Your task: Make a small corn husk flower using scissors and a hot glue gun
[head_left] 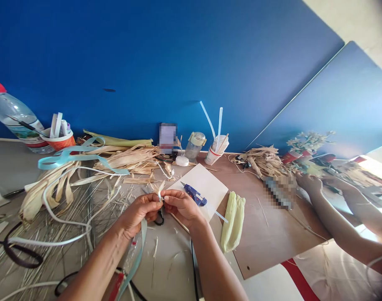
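Note:
My left hand (140,212) and my right hand (182,205) meet over the table, fingers pinched together on a small bundle of dried corn husk (160,189) whose tips fan upward between them. A pale blue ribbon (142,234) hangs down from under my left hand. A blue glue gun (194,195) lies on a white sheet (206,184) just right of my right hand. Black scissors (160,218) lie partly hidden beneath my hands.
Dried husks (128,161) and thin stalks cover the left side, with white cord and teal ribbon (68,156). A fresh green husk (234,217) lies on a brown board (272,238). Cups, a bottle (15,117) and a jar stand along the blue wall. Another person's hands (310,182) work at the right.

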Demonstrator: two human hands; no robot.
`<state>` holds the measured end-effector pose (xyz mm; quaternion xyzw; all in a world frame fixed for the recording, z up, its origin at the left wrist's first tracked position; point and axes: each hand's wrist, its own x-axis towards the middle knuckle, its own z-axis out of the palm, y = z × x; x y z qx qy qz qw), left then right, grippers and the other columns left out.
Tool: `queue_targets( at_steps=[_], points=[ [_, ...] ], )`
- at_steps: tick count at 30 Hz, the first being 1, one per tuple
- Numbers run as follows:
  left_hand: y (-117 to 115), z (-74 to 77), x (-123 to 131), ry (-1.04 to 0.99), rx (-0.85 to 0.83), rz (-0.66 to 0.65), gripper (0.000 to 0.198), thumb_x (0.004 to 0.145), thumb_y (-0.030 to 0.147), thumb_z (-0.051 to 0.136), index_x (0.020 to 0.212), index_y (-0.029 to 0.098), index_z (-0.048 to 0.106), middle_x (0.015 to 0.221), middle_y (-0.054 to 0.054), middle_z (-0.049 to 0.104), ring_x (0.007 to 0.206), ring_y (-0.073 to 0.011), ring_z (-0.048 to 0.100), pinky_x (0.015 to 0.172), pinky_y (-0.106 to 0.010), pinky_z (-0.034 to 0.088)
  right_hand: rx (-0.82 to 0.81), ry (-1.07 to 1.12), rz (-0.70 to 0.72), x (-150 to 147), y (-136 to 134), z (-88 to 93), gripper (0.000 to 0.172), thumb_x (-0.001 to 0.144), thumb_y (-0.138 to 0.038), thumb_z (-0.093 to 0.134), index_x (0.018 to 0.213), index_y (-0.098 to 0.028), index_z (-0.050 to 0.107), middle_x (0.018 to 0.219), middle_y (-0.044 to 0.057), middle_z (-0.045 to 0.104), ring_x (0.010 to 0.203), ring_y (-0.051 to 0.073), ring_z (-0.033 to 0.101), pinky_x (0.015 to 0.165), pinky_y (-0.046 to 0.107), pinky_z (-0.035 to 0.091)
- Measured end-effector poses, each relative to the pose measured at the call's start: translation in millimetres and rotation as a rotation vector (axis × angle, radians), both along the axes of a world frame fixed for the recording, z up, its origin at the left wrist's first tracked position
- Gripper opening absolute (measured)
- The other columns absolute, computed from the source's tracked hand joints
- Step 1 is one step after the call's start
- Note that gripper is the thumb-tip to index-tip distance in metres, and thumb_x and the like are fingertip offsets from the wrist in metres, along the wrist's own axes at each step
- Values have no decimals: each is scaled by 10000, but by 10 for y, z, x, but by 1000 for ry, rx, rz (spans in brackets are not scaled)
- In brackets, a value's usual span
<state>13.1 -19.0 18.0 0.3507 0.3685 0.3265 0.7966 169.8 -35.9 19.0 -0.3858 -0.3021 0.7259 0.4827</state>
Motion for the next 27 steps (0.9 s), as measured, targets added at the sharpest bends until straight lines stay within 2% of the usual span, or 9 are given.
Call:
queue_targets(
  at_steps=[5,9,12,16,21,24,27],
  points=[
    [-10,-50,-5,-64,-24,-76,332,545,304,832,645,151,554,451,108,345,405,-19,202,425,-204,144,-2,46,57,5,-5,5,334,528,-316,892,753,-142,717,625,-18,602,542,75,442,549,233,310],
    [-16,-50,13,-35,12,-117,331,547,325,821,650,153,558,448,105,351,400,-24,227,426,-204,147,7,50,95,3,-4,20,348,490,-332,907,643,-146,656,597,-18,584,558,90,453,564,242,312],
    [-20,-17,49,67,83,-65,336,553,354,806,635,162,542,464,92,394,405,-35,282,427,-201,181,27,3,54,-16,8,1,356,494,-348,896,619,-148,629,571,-28,557,538,83,413,556,243,291],
    [-40,16,109,221,185,48,337,571,398,776,618,170,533,494,75,446,429,-53,334,431,-199,223,75,-129,-80,-53,41,-65,337,548,-374,852,598,-157,599,529,-40,519,508,78,363,523,245,245],
    [-53,-34,138,341,300,107,309,640,431,734,641,174,563,546,48,506,477,-83,407,461,-211,296,82,-196,-182,-77,69,-119,307,573,-347,827,602,-165,582,518,-49,503,484,74,363,500,245,231],
    [-41,-54,126,334,333,98,268,640,384,741,642,161,593,569,37,523,519,-86,424,487,-208,307,59,-129,-185,-60,62,-92,326,554,-327,849,598,-169,567,511,-58,491,482,70,372,505,234,253],
    [-28,-36,95,255,278,83,285,621,386,760,634,153,595,539,51,485,489,-66,370,470,-200,262,15,-19,-82,-14,39,-23,325,555,-333,867,647,-163,606,513,-54,499,496,77,404,517,228,287]
  ],
)
